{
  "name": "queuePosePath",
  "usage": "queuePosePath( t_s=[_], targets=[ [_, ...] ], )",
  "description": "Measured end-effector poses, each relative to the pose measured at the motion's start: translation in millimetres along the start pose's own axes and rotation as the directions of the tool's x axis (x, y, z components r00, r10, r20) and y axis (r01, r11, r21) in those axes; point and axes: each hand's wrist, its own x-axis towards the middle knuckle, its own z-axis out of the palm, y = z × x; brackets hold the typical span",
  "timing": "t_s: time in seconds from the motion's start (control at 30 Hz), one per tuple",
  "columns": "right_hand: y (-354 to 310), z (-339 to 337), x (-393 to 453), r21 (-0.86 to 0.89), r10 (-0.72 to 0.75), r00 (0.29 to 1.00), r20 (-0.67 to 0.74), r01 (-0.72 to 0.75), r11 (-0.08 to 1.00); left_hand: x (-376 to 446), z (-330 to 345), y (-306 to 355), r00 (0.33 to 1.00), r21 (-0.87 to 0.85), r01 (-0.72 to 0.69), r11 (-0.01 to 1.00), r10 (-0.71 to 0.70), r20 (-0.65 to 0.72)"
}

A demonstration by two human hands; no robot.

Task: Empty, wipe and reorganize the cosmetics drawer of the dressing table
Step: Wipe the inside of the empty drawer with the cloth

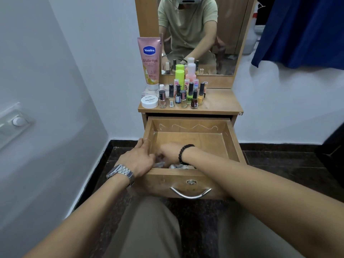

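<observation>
The left hand (140, 159) steadies the drawer (233, 146) by its corner — the right hand (170, 152) reaches for the last small items (178, 166), grip hidden.

I read even, soft indoor light, faint shadows, wide-angle bending at edges, and motion blur on the right hand (168, 152).

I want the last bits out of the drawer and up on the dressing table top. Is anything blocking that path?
Nothing visible blocks it. The drawer is open above, and the top's right half is bare; the bottles and white jar crowd only the left.
</observation>
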Motion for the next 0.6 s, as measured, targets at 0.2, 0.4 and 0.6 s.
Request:
queuePosePath(
  t_s=[0.2, 0.4, 0.6],
  targets=[
    [-10.8, 4.2, 12.7, 0.005, -0.033, 0.999, -0.02, 0.033, 0.999, 1.0, 0.7, -2.1, 1.0, -0.012, 0.005, 1.0, -0.005, -0.006],
    [44.4, 10.0, -24.4, -0.009, 0.213, 0.975, 0.069, -0.213, 0.977, 0.7, 2.0, -2.4, 1.0, -0.003, -0.008, 1.0, 0.008, -0.015],
    [84.8, 15.7, -45.6, 0.885, 0.653, 0.747, 0.129, -0.383, 0.264, -3.1, -2.3, 0.8, 1.0, -0.007, -0.003, 1.0, 0.003, 0.009]
  ],
)
